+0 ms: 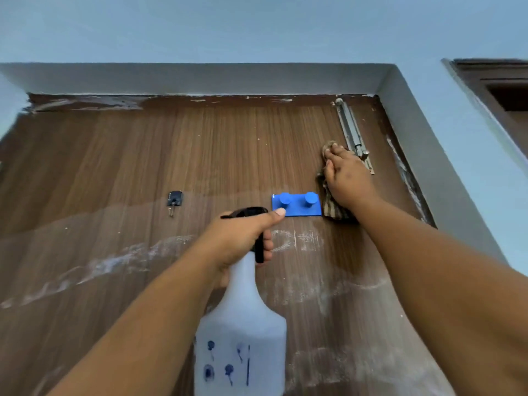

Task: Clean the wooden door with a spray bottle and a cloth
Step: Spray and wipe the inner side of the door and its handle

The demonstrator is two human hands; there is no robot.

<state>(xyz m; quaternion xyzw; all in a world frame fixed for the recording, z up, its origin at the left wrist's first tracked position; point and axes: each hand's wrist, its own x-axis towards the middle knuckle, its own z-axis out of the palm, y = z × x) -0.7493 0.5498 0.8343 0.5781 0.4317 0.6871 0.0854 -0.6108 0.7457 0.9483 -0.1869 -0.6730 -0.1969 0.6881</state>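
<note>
The brown wooden door (143, 155) fills the view, with white dusty smears across its lower half. My left hand (243, 235) grips the neck of a white spray bottle (243, 324) with a black trigger head, held in front of the door's middle. My right hand (345, 175) presses a brown striped cloth (331, 210) flat against the door's upper right. The cloth hangs down below my palm, just right of a blue hook plate.
A blue two-peg hook plate (295, 204) is fixed to the door beside the cloth. A metal sliding bolt (350, 130) runs up the door's top right. A small black hook (174, 200) sits left of centre. A pale blue wall (428, 138) frames the door.
</note>
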